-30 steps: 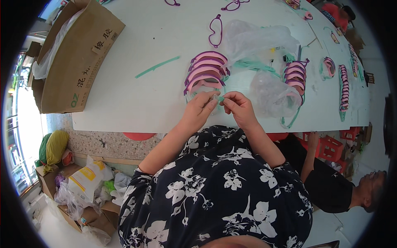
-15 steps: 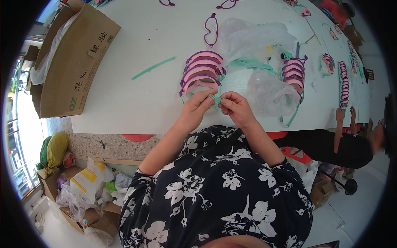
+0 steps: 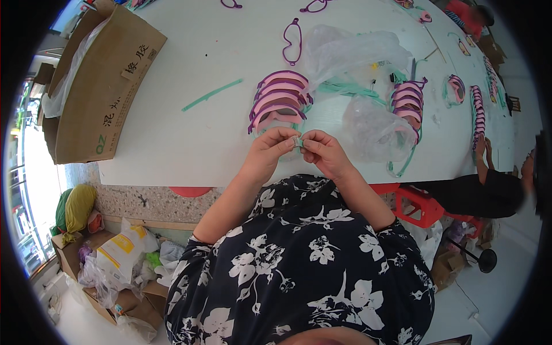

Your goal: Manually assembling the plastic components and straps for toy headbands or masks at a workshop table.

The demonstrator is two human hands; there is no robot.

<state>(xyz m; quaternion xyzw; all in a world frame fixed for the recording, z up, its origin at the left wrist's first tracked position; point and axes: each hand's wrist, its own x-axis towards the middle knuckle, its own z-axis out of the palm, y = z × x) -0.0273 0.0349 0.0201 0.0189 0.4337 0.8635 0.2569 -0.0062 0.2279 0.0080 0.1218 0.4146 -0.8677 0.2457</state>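
Note:
My left hand [image 3: 268, 152] pinches a small clear buckle [image 3: 296, 141] at the table's near edge. Close against it, my right hand [image 3: 326, 153] grips the end of a green strap [image 3: 301, 148] between thumb and fingers. Whether the strap passes through the buckle is too small to tell. Just beyond my fingers lies a stacked row of pink swim goggles with purple frames [image 3: 282, 95]. Part of the nearest goggles is hidden behind my hands.
A loose green strap [image 3: 211, 95] lies left of the goggles, near a large cardboard box [image 3: 109, 98]. Plastic bags [image 3: 376, 129], bundled green straps [image 3: 351, 88] and another goggle row [image 3: 408, 102] are to the right. A co-worker's hands [image 3: 484, 148] touch a farther row.
My two hands have drawn slightly closer together around the buckle and strap end. At the right, the co-worker has moved, their hands reaching farther up the table edge to the goggle row.

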